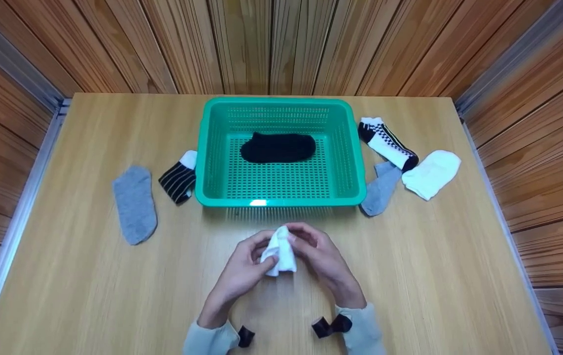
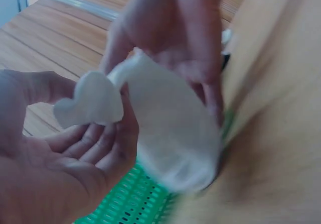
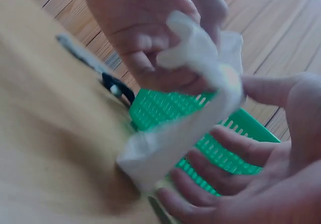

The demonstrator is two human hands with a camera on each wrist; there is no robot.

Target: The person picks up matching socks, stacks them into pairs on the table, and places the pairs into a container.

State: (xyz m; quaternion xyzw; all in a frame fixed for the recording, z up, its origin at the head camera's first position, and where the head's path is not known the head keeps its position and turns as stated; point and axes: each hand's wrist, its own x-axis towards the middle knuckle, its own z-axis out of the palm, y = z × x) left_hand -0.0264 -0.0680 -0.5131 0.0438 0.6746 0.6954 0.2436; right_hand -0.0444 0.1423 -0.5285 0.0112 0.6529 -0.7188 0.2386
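A white sock (image 1: pixel 281 251) is held up between both hands, just in front of the green basket (image 1: pixel 281 202). My left hand (image 1: pixel 244 268) pinches it between thumb and fingers; in the left wrist view, the folded end of the sock (image 2: pixel 95 101) sticks up from that hand. On the other side my right hand (image 1: pixel 323 256) has thumb and forefinger at the sock's top edge. The right wrist view shows the right thumb (image 3: pixel 266 89) against the fold and the other fingers spread beneath. The long part of the sock (image 3: pixel 170 141) hangs below, blurred.
A black sock (image 1: pixel 279 148) lies inside the basket. To its left are a grey sock (image 1: pixel 135 204) and a black striped sock (image 1: pixel 180 177). On the right lie a checkered sock (image 1: pixel 389 143), another grey sock (image 1: pixel 381 190) and another white sock (image 1: pixel 432 173). Wooden walls enclose the table.
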